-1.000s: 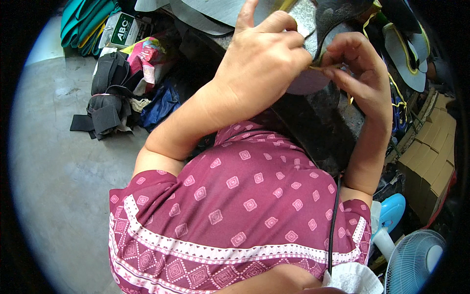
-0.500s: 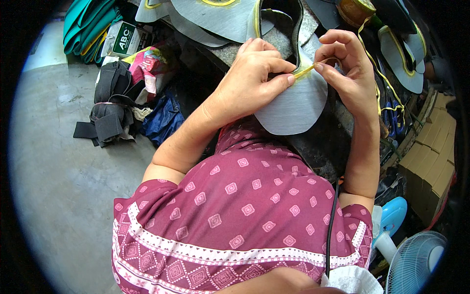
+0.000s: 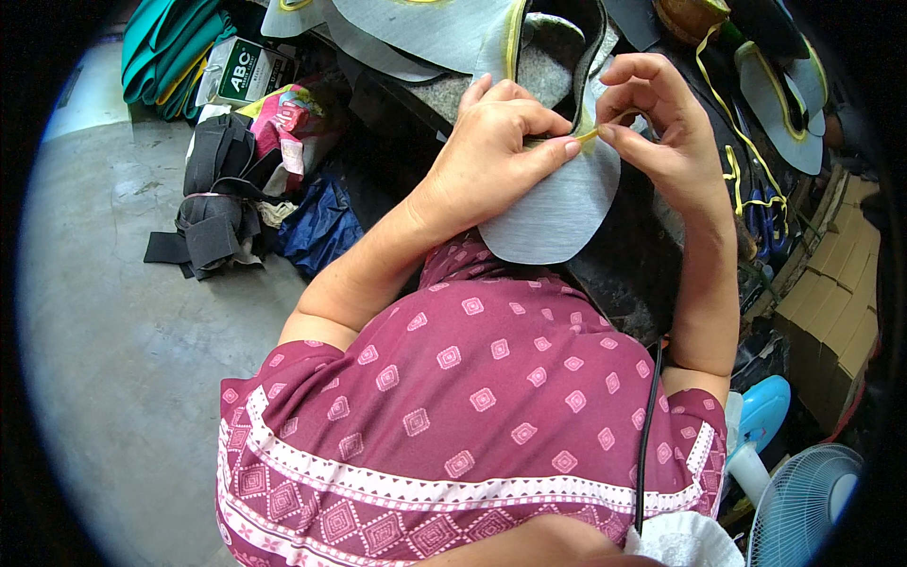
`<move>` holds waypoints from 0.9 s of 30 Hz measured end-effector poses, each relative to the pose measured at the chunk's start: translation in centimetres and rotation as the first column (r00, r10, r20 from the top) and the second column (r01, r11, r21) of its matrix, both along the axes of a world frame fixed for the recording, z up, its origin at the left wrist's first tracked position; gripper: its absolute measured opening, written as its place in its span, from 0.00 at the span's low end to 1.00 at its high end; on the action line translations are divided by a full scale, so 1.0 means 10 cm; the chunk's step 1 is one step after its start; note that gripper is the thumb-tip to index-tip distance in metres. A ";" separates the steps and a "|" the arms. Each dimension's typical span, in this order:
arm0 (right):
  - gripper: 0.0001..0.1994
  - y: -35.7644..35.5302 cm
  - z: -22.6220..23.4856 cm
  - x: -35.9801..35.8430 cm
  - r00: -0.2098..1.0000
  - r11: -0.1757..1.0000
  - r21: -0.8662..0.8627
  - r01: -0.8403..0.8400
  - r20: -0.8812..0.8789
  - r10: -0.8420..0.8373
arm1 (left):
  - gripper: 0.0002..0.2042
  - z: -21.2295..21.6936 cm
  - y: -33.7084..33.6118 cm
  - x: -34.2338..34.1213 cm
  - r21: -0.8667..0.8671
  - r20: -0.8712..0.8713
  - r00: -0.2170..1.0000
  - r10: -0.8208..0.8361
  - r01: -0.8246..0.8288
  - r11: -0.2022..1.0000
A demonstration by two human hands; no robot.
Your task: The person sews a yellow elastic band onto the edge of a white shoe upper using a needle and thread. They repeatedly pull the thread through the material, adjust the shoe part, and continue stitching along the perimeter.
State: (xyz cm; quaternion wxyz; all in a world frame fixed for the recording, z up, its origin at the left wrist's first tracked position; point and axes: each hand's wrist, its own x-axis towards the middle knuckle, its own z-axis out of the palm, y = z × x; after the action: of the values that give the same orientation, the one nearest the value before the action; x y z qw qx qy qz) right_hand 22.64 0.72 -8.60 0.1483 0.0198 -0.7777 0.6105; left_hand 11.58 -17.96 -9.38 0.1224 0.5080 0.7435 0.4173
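A grey shoe upper (image 3: 553, 210) with a rounded end and a dark inner edge lies over the work surface in front of me. My left hand (image 3: 501, 142) is closed on it, thumb on top beside the opening. A narrow yellow strip (image 3: 589, 135) runs along the upper's edge from under that thumb. Its other end is pinched between thumb and forefinger of my right hand (image 3: 664, 128), whose other fingers curl above. Part of the strip loops behind those fingers. What lies beneath my left fingers is hidden.
More grey uppers (image 3: 416, 33) with yellow edging lie at the back, others (image 3: 779, 104) at the right. A yellow cord (image 3: 746, 142) hangs there near blue-handled scissors (image 3: 759, 227). At left are a bundle of black strips (image 3: 213, 184) and a small box (image 3: 244, 74). A fan (image 3: 803, 501) stands lower right.
The upper's rounded end has swung slightly left and its opening has shifted right. My right hand has moved slightly left, still pinching the strip; my left hand has barely moved.
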 end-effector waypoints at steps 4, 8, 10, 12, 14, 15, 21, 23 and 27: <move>0.19 0.02 0.02 0.00 0.999 1.000 0.004 -0.030 -0.018 0.030 | 0.10 -0.03 -0.01 -0.01 0.014 0.005 1.000 -0.028 0.028 1.000; 0.20 0.00 -0.02 -0.03 0.999 1.000 0.015 -0.011 -0.030 0.011 | 0.09 -0.05 0.00 -0.04 0.012 0.008 0.999 -0.051 0.051 0.999; 0.20 -0.02 -0.03 -0.03 0.999 0.999 0.041 -0.004 -0.043 0.006 | 0.10 -0.05 0.00 -0.04 0.000 0.013 0.998 -0.057 0.057 0.998; 0.20 -0.04 -0.05 -0.03 0.999 0.997 0.080 -0.002 -0.045 0.006 | 0.11 -0.05 -0.01 -0.03 -0.020 0.011 0.998 -0.061 0.061 0.998; 0.21 -0.06 -0.07 -0.04 0.999 0.992 0.124 0.001 -0.039 0.004 | 0.11 -0.05 -0.02 0.00 -0.068 -0.022 0.999 -0.033 0.032 0.997; 0.21 -0.06 -0.07 -0.04 1.000 0.990 0.138 -0.005 -0.028 0.009 | 0.12 -0.05 -0.02 0.02 -0.091 -0.040 0.999 -0.021 0.018 0.996; 0.21 -0.01 -0.02 -0.01 0.999 0.997 0.069 -0.043 0.031 0.041 | 0.13 -0.03 0.01 0.04 -0.091 -0.119 0.993 -0.010 -0.001 0.996; 0.20 0.03 0.04 0.03 0.998 0.998 0.027 -0.055 -0.012 0.056 | 0.13 -0.01 0.00 -0.02 -0.040 -0.054 0.997 -0.046 0.044 0.998; 0.23 0.09 0.12 0.09 0.997 0.997 -0.018 -0.079 0.016 0.079 | 0.12 0.03 -0.02 -0.07 0.018 0.027 0.998 -0.052 0.052 0.998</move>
State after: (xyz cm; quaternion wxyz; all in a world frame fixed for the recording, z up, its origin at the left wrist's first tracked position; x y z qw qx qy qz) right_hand 23.52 1.62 -7.39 0.1177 0.0441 -0.7723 0.6227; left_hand 10.84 -18.18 -9.08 0.1390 0.5223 0.7246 0.4276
